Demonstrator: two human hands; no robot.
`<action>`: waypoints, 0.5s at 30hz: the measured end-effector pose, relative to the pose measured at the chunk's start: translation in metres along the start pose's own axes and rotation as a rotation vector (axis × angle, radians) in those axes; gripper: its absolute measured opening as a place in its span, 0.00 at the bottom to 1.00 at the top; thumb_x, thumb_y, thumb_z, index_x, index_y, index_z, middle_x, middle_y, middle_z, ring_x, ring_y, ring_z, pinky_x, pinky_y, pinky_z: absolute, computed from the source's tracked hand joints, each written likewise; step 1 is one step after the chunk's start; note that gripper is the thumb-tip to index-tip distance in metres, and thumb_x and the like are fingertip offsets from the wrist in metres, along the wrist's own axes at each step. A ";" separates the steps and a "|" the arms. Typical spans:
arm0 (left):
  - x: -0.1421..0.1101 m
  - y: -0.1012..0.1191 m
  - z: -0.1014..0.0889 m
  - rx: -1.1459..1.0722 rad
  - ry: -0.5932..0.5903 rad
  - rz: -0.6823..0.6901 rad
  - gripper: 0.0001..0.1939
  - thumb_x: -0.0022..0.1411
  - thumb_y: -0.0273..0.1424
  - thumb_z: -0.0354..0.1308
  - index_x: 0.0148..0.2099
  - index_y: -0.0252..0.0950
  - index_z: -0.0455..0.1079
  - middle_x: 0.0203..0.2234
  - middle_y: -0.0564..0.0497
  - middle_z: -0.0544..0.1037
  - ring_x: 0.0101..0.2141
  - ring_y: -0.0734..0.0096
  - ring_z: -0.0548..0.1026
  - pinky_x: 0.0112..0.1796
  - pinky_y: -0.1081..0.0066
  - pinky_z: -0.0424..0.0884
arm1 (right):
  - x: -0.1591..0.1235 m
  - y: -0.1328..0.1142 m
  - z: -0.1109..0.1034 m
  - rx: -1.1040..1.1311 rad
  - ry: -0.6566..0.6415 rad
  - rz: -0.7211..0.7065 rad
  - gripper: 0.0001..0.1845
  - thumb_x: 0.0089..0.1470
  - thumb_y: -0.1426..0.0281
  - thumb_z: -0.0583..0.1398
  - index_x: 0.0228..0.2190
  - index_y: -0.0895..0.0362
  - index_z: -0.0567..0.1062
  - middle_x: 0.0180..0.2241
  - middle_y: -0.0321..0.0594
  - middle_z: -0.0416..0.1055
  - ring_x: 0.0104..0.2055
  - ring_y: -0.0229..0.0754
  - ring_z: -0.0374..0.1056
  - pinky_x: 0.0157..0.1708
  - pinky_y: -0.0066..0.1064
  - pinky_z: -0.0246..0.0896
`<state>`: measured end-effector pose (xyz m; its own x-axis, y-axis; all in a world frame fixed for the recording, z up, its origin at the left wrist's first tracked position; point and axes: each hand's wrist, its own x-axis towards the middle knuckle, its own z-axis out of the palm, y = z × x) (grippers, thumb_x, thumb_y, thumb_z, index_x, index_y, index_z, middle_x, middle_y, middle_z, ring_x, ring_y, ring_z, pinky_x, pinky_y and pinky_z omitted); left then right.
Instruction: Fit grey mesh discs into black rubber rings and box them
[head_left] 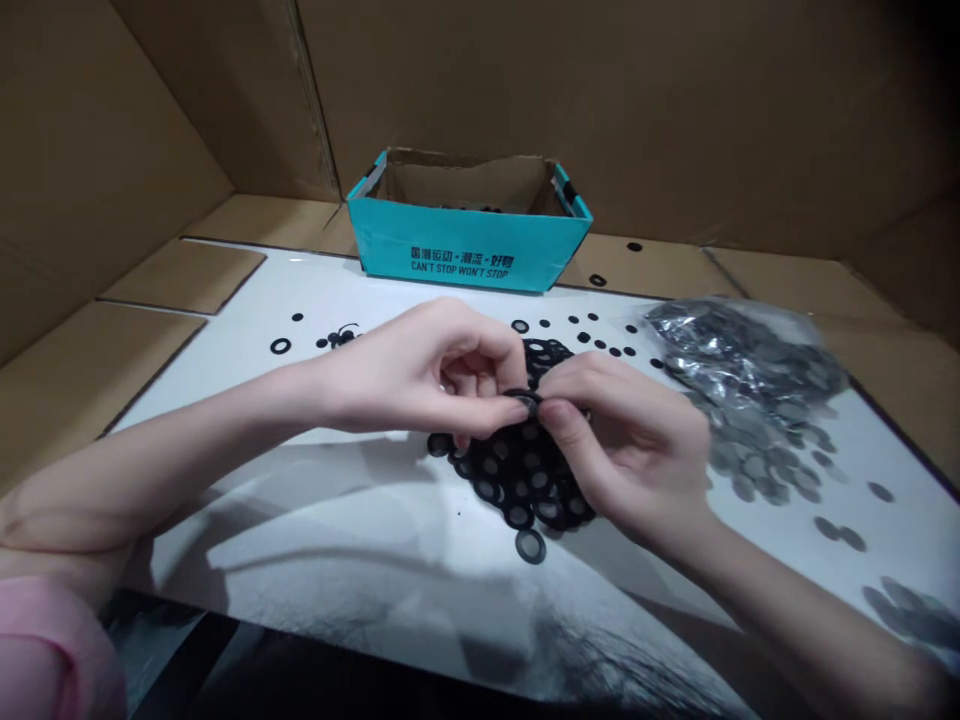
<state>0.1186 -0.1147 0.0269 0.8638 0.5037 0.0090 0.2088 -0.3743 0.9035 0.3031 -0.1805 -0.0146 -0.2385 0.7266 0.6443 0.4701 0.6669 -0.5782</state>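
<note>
Between my two hands is a black rubber ring (523, 397) with a greyish disc in its middle, held just above a pile. My left hand (457, 370) pinches its left side between thumb and fingers. My right hand (622, 430) grips the right side with thumb and forefinger. Under both hands lies a heap of black rings (517, 480), many with grey mesh-like discs in their centres; the hands hide part of it. One ring with a disc (530, 546) lies at the heap's near edge.
A turquoise box (469, 245) stands at the back with dark pieces inside. On the right, a clear plastic bag (750, 350) spills grey discs (765, 460) over the white table (315, 520). Small black discs (615, 351) and a loose ring (280, 346) are scattered behind. Cardboard walls (637, 120) surround the table.
</note>
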 end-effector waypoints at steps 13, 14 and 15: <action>0.001 0.001 0.011 -0.179 0.055 -0.004 0.05 0.64 0.27 0.54 0.34 0.34 0.62 0.22 0.55 0.74 0.23 0.80 0.76 0.25 0.82 0.74 | 0.003 0.008 -0.005 0.031 -0.044 -0.050 0.10 0.57 0.77 0.55 0.25 0.54 0.68 0.22 0.36 0.66 0.25 0.37 0.62 0.25 0.31 0.58; 0.001 0.001 0.009 -0.176 0.034 -0.018 0.06 0.63 0.27 0.55 0.33 0.34 0.62 0.21 0.55 0.74 0.21 0.80 0.75 0.23 0.83 0.72 | 0.002 0.006 -0.003 0.035 -0.017 -0.043 0.10 0.57 0.77 0.55 0.25 0.54 0.69 0.22 0.37 0.66 0.25 0.37 0.62 0.26 0.31 0.59; 0.001 0.002 0.007 -0.166 0.015 -0.029 0.07 0.62 0.27 0.55 0.32 0.34 0.62 0.20 0.56 0.73 0.20 0.80 0.74 0.22 0.83 0.71 | 0.002 0.005 -0.002 0.035 0.004 -0.041 0.10 0.57 0.77 0.55 0.25 0.54 0.69 0.23 0.37 0.67 0.26 0.37 0.63 0.26 0.32 0.59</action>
<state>0.1233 -0.1203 0.0257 0.8511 0.5248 -0.0132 0.1544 -0.2264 0.9617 0.3070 -0.1765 -0.0150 -0.2530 0.6979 0.6700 0.4295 0.7015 -0.5686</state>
